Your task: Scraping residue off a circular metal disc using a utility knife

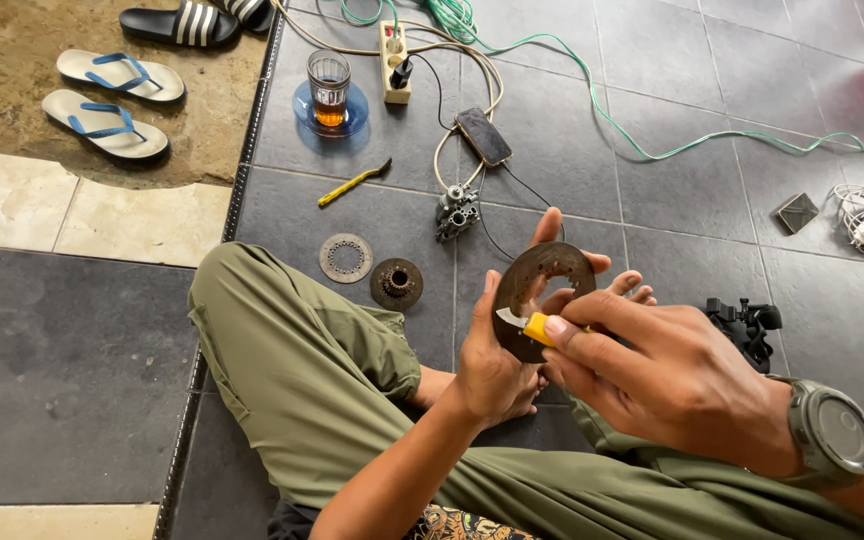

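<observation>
Rusty toothed ring plate point(548, 268) held upright, facing the camera; yellow-handled small blade point(524, 324) pressed against its lower rim

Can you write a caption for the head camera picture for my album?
Left hand holds a round metal plate; right hand presses a yellow-handled knife against it.

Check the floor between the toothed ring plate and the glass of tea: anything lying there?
Yes. In the head view a yellow-handled tool lies on the grey tile between the toothed ring plate and the glass of tea, touching neither.
</observation>
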